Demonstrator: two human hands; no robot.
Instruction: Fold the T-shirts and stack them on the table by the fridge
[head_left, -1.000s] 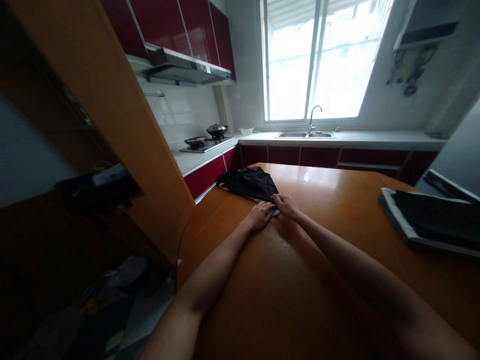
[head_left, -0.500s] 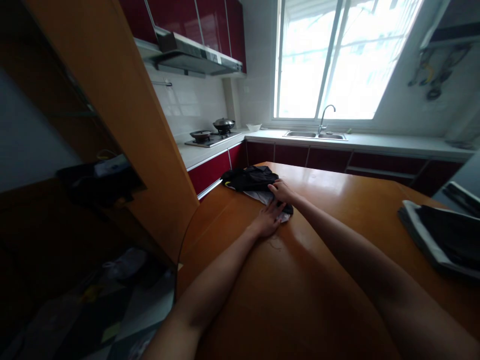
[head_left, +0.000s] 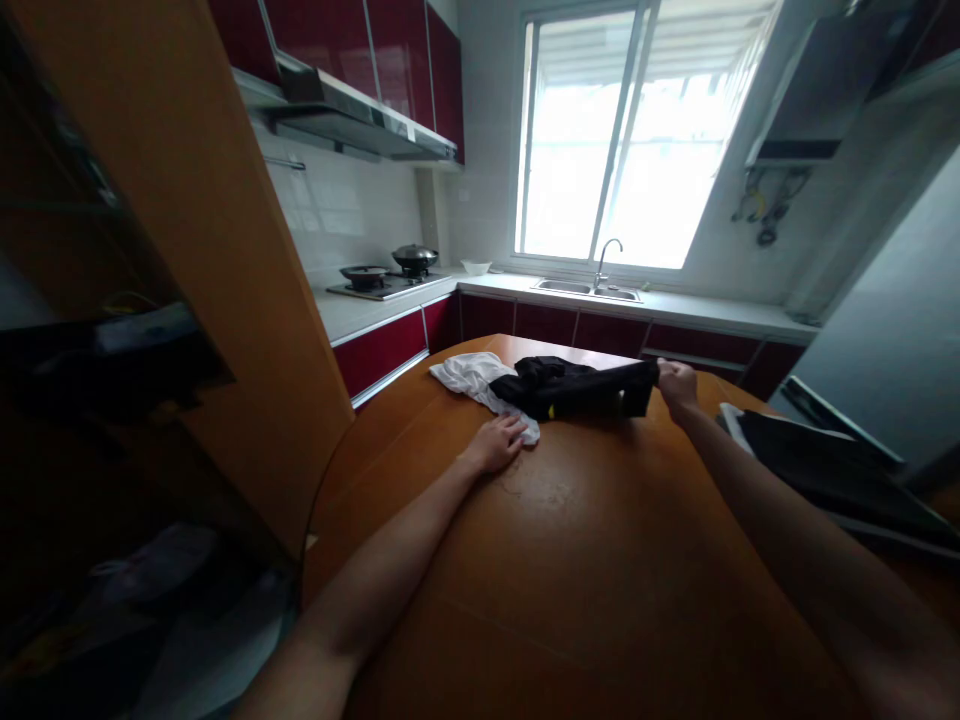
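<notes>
Across the far half of the table lies a black garment [head_left: 577, 388] with a small yellow mark; what kind it is I cannot tell. My right hand [head_left: 677, 385] is closed on its right end and lifts that end off the wood. A crumpled white cloth garment [head_left: 476, 375] lies beside and partly under the black one. My left hand [head_left: 496, 443] rests flat on the near edge of the white garment, fingers stretched out.
The round wooden table [head_left: 600, 540] fills the foreground. Folded dark and white clothes [head_left: 817, 465] lie at its right side. Behind are a stove with a lidded pan [head_left: 414, 258], a sink [head_left: 589, 289] and a window. An orange wooden panel [head_left: 255, 300] stands at the left.
My right hand has pulled the black garment's end to the right, uncovering more of the white one. My left hand stays by the white garment's near edge. The view has turned right.
</notes>
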